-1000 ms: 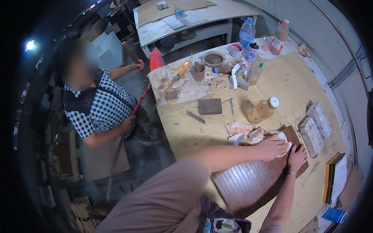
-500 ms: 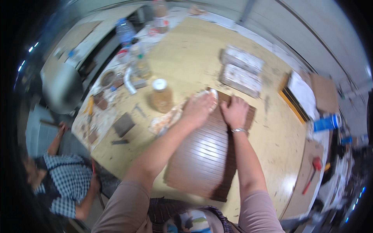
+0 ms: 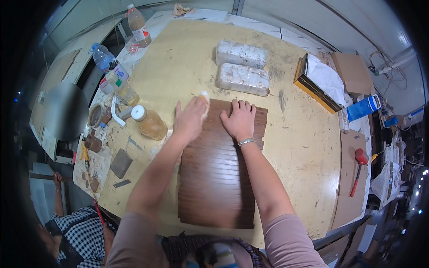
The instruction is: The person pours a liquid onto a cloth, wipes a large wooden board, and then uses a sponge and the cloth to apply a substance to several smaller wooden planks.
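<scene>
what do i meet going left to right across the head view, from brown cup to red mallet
brown cup, white-lidded jar, left hand, right hand, black-and-yellow box, red mallet

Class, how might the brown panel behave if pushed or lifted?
The brown panel would probably slide rather than roll, since it lies broad and flat. Its shiny surface may be slippery. Lines across it hint that it might flex there, though its stiffness isn't certain.

Both arms (image 3: 154, 172) reach forward, right fingers (image 3: 241, 106) spread (palm down).
</scene>
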A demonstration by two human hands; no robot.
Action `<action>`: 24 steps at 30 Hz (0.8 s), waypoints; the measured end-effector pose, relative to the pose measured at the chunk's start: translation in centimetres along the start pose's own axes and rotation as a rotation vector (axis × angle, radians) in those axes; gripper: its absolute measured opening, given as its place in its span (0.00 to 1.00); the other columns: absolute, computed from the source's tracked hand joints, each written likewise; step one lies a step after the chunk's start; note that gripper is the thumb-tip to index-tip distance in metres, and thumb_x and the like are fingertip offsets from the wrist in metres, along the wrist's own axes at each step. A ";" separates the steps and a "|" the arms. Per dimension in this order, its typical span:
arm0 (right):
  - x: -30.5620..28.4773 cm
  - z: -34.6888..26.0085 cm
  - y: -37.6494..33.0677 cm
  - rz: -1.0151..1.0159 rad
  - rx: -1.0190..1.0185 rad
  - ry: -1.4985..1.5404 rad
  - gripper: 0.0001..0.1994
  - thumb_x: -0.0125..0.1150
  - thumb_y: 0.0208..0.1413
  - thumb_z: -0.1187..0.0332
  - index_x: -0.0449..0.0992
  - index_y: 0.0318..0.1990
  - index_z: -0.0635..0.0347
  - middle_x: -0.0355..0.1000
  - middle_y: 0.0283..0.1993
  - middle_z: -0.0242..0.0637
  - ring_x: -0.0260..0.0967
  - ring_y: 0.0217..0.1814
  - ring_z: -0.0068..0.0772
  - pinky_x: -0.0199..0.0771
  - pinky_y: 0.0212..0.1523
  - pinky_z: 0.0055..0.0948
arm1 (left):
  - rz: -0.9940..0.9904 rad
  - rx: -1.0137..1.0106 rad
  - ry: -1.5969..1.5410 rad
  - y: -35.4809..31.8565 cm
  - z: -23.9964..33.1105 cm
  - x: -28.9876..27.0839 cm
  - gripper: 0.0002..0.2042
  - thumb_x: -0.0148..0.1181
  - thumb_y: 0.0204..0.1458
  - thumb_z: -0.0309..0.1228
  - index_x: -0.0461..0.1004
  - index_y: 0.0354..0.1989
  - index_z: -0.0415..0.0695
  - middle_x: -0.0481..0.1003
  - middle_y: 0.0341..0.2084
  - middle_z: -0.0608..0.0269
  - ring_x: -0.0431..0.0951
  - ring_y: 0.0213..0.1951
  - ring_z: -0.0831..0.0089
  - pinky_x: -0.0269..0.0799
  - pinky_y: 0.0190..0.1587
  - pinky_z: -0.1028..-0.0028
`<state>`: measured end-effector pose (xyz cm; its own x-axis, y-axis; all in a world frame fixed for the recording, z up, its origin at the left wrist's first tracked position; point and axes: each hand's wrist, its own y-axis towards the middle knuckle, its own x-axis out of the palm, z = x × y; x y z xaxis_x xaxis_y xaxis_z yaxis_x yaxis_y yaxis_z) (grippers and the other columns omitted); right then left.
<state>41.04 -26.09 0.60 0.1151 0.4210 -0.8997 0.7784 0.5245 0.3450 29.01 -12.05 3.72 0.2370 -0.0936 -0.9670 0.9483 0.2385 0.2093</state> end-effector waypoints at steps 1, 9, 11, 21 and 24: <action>0.3 0.1 -0.1 0.006 -0.004 0.005 0.24 0.57 0.52 0.52 0.73 0.49 0.63 0.71 0.49 0.45 0.63 0.58 0.47 0.50 0.68 0.53 | -0.086 0.033 -0.053 -0.9 0.5 0.2 0.23 0.47 0.59 0.30 0.63 0.65 0.48 0.59 0.68 0.67 0.57 0.69 0.67 0.44 0.69 0.43; 0.4 1.4 0.2 -0.054 -0.014 0.069 0.24 0.56 0.53 0.51 0.74 0.50 0.62 0.70 0.53 0.46 0.61 0.60 0.46 0.48 0.69 0.54 | -0.120 -0.079 -0.256 2.6 -3.4 3.9 0.22 0.41 0.64 0.31 0.61 0.67 0.50 0.59 0.68 0.61 0.59 0.68 0.66 0.47 0.68 0.45; -0.3 3.4 0.6 -0.073 -0.041 0.208 0.25 0.57 0.53 0.51 0.74 0.50 0.61 0.70 0.54 0.46 0.61 0.61 0.46 0.48 0.68 0.53 | -0.101 -0.167 -0.369 3.1 -3.2 3.3 0.21 0.40 0.65 0.33 0.61 0.67 0.48 0.62 0.66 0.58 0.60 0.67 0.64 0.50 0.67 0.46; 0.4 12.1 -2.2 -0.083 0.248 1.020 0.20 0.51 0.63 0.63 0.69 0.60 0.62 0.58 0.67 0.44 0.49 0.73 0.42 0.45 0.73 0.32 | -0.318 0.303 -0.246 -1.6 6.1 -2.0 0.19 0.41 0.64 0.33 0.67 0.63 0.55 0.65 0.64 0.65 0.60 0.67 0.62 0.47 0.67 0.50; 0.5 11.5 -3.1 -0.076 0.286 0.976 0.24 0.45 0.66 0.57 0.64 0.64 0.59 0.51 0.72 0.46 0.41 0.77 0.41 0.38 0.75 0.33 | -0.173 0.055 -0.178 -0.4 7.0 -1.8 0.20 0.42 0.64 0.33 0.64 0.65 0.53 0.63 0.66 0.64 0.57 0.68 0.61 0.40 0.69 0.47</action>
<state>45.75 -35.98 -3.97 -0.3951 0.8806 -0.2617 0.8955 0.4327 0.1040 29.66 -18.78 6.38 0.0985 -0.2981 -0.9494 0.9869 0.1517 0.0548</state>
